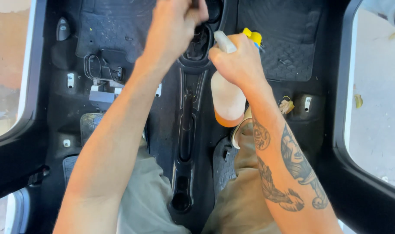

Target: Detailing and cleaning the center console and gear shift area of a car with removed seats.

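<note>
My right hand [237, 61] grips the neck of a spray bottle [227, 100]. The bottle is translucent with orange liquid at the bottom, and its yellow nozzle [253, 37] points away from me. It hangs just right of the black centre console [188, 130] of a stripped car floor. My left hand [173, 24] reaches further forward, fingers closed around a small dark object at the top edge of the view, above the gear-lever opening [199, 43]. Most of that object is hidden by the fingers and the frame edge.
Black rubber floor mats lie at the front left [113, 26] and front right [288, 37]. A metal bracket with wires [103, 89] sits on the left floor and a dry leaf [286, 105] on the right. My knees and one shoe [240, 132] flank the console. Both door openings show ground outside.
</note>
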